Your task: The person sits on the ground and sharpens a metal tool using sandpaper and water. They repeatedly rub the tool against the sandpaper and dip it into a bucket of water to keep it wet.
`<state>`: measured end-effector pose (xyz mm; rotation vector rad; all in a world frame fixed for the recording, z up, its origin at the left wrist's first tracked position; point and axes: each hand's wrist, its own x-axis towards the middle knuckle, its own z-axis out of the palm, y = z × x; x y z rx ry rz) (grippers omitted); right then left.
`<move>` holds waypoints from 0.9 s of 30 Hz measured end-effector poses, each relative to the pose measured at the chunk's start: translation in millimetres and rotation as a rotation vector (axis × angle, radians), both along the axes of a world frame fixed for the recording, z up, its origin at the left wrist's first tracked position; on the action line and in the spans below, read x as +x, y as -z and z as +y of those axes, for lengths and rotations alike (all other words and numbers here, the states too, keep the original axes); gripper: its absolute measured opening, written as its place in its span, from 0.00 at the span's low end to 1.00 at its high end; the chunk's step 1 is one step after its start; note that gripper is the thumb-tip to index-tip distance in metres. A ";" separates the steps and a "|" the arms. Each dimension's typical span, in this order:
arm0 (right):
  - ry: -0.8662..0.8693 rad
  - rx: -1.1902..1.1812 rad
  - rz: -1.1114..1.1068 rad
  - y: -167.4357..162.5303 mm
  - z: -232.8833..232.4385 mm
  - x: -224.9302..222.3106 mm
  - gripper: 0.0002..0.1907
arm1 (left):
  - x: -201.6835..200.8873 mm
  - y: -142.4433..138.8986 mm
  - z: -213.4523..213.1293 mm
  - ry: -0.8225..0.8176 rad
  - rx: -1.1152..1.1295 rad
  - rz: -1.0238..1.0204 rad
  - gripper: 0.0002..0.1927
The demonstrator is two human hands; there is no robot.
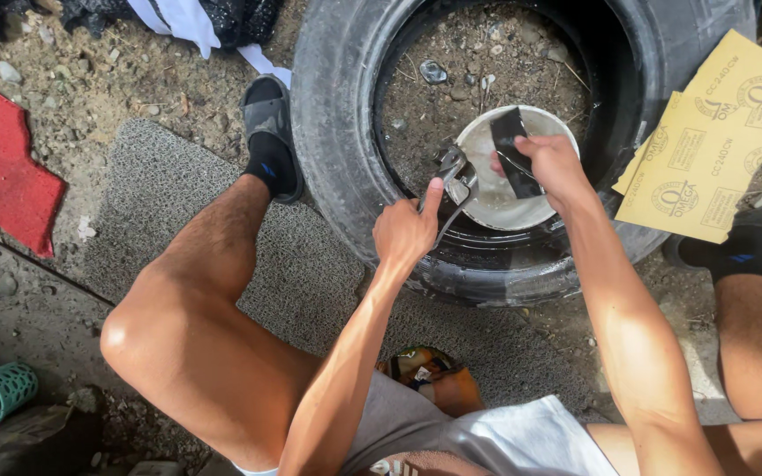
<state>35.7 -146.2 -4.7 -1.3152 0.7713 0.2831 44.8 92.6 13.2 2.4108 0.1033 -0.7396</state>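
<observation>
My left hand grips a small metal part with bent wire-like ends, holding it over the rim of a pale bowl. My right hand pinches a dark strip of sandpaper above the same bowl, close to the metal part. The bowl sits inside a black tyre lying flat on the ground. I am seated with my legs spread to either side of the tyre.
Yellow sandpaper sheets rest on the tyre's right side. A grey mat lies under my left leg, a red mat at far left. A green basket is at lower left. Gravel fills the tyre's centre.
</observation>
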 end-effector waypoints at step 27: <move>-0.312 -0.161 -0.027 -82.2 10.7 20.7 0.15 | -11.4 21.0 4.8 0.008 -0.236 0.082 0.50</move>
